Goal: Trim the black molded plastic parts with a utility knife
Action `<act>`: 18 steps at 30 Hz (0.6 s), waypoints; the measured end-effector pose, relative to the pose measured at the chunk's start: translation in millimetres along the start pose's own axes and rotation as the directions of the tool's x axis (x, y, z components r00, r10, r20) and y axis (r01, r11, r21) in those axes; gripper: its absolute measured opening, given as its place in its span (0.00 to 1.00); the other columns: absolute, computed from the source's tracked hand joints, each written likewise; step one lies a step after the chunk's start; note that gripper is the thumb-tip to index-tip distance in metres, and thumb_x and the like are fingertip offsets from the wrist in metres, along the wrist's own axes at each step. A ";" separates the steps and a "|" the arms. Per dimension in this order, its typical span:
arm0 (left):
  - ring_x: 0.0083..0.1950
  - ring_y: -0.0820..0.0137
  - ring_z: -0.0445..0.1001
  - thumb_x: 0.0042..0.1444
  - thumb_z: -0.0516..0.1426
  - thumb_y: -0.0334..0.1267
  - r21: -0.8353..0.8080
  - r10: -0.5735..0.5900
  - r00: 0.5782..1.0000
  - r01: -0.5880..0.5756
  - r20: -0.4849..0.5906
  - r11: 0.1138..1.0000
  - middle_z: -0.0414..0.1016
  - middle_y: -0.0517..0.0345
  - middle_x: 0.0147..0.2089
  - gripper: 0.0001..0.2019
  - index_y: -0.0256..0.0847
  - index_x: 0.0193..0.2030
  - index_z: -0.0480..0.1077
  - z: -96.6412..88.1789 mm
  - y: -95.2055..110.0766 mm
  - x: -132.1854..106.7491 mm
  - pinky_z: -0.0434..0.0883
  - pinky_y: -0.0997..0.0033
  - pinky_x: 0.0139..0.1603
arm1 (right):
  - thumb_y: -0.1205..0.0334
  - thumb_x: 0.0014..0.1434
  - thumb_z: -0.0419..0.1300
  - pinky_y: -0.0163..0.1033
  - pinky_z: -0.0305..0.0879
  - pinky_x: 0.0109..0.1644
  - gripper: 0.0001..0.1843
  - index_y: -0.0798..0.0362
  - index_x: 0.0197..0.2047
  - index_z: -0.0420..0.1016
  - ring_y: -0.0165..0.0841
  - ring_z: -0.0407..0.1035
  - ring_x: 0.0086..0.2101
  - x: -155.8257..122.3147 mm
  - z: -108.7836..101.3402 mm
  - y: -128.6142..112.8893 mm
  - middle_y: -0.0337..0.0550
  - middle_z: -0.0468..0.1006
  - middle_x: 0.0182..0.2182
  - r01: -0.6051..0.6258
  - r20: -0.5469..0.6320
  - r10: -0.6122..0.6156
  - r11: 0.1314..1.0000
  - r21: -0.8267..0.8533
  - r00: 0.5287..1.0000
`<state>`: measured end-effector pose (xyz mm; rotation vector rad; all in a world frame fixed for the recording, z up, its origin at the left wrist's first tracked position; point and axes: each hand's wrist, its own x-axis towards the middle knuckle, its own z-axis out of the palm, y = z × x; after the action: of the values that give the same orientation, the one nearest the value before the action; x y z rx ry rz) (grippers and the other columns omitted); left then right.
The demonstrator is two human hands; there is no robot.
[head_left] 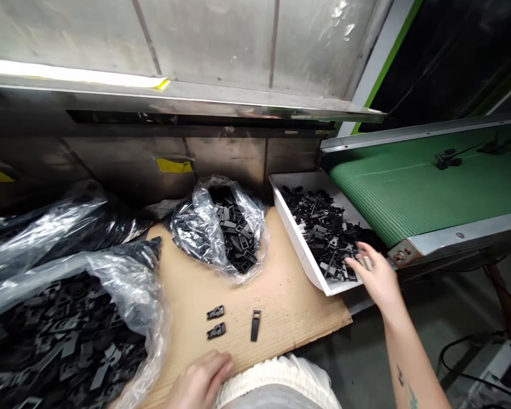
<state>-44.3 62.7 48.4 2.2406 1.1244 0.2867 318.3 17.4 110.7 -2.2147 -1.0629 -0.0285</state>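
My right hand (377, 275) reaches over the near right end of a white tray (300, 244). Its thumb and forefinger are apart, with nothing seen between them, close above a heap of small black plastic parts (319, 218). At the near edge of the cardboard, my left hand (202, 378) rests with its fingers curled together; no object shows in it. Beyond it lie two short black plastic clips (216, 312), one behind the other. To their right lies a single long, tapered black plastic piece (255, 325) with a square opening at its far end.
Clear plastic bags of black parts stand at the left (68, 341) and back middle (238, 233) of the cardboard sheet (281, 307). A green conveyor belt (430, 193) carrying dark parts runs beside the tray. A metal ledge (238, 102) crosses the back.
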 end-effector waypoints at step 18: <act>0.43 0.62 0.69 0.51 0.56 0.33 -0.215 -0.206 0.944 0.151 -0.259 0.965 0.72 0.52 0.39 0.07 0.40 0.37 0.72 5.9 0.6 15.9 0.66 0.62 0.45 | 0.58 0.61 0.43 0.38 0.63 0.46 0.19 0.55 0.50 0.66 0.34 0.67 0.43 -113.9 59.2 -93.9 0.48 0.72 0.42 0.152 0.679 -0.425 0.893 0.424 0.599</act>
<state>-31.6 72.4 43.0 1.9526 1.3754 0.6249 161.5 15.3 84.3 -1.7025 -1.7296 0.9628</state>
